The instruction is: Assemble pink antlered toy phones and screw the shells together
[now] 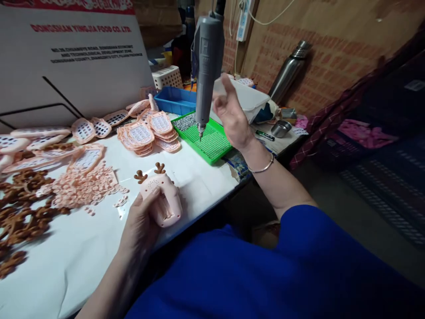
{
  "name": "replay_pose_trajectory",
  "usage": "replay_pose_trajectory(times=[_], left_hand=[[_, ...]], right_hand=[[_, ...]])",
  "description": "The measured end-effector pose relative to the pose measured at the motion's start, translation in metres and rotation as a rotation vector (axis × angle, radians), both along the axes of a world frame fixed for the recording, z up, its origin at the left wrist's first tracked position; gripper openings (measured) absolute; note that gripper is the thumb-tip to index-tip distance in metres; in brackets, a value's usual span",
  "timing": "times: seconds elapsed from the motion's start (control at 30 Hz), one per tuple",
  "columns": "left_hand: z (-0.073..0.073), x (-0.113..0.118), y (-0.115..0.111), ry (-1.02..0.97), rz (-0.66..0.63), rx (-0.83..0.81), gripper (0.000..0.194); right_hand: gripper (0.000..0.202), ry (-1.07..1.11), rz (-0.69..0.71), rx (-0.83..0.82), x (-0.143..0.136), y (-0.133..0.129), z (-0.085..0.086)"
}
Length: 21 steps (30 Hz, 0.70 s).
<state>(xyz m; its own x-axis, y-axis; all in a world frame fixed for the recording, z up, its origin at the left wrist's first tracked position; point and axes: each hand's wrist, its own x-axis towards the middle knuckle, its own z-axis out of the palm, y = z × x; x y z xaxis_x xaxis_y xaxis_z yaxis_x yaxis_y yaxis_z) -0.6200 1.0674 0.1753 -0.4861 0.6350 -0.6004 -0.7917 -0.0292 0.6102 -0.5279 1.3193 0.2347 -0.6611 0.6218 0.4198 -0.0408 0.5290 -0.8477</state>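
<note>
My left hand (144,217) is closed round a pink plastic casing (171,201) with brown antlers at its top, a slot in its middle and small holes at its edges. A grey electric screwdriver (208,66) hangs upright, its tip over a green perforated tray (212,157) with small silver screws (186,122) at one end. Just right of the screwdriver, my right hand (232,113) is raised with its fingers apart and nothing in it. No contact between that hand and the tool is visible.
Stacked pink panels (141,133), small pink parts (81,184) and brown antler pieces (25,208) cover the left of the white table (96,266). Behind stand a blue tray (175,104), a translucent bin (252,99) and a steel flask (288,71). A metal cup (281,128) is at the right.
</note>
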Motion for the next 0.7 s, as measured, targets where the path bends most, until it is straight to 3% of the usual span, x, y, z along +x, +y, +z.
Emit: replay_pose_trajectory(times=[0.07,0.13,0.27,0.47,0.57,0.7], left_hand=[[0.0,0.003,0.009,-0.007,-0.054,-0.013,0.055],[0.0,0.005,0.017,-0.01,-0.095,-0.015,0.055],[-0.002,0.008,0.027,-0.001,-0.152,-0.025,0.052],[-0.003,0.009,0.03,0.024,-0.147,-0.065,0.051],[-0.003,0.01,0.028,0.019,-0.127,-0.094,0.053],[-0.003,0.009,0.024,0.014,-0.114,-0.1,0.053]], right_hand=[[0.062,-0.03,0.165,-0.123,-0.003,0.011,0.007],[0.049,-0.015,0.222,-0.192,-0.005,0.012,0.01],[0.036,0.061,0.096,-0.208,-0.01,-0.006,0.0],[0.039,0.052,-0.017,-0.336,-0.016,-0.035,-0.017],[0.037,0.077,-0.024,-0.372,-0.019,-0.05,-0.017],[0.042,0.056,0.067,-0.474,-0.02,-0.071,-0.013]])
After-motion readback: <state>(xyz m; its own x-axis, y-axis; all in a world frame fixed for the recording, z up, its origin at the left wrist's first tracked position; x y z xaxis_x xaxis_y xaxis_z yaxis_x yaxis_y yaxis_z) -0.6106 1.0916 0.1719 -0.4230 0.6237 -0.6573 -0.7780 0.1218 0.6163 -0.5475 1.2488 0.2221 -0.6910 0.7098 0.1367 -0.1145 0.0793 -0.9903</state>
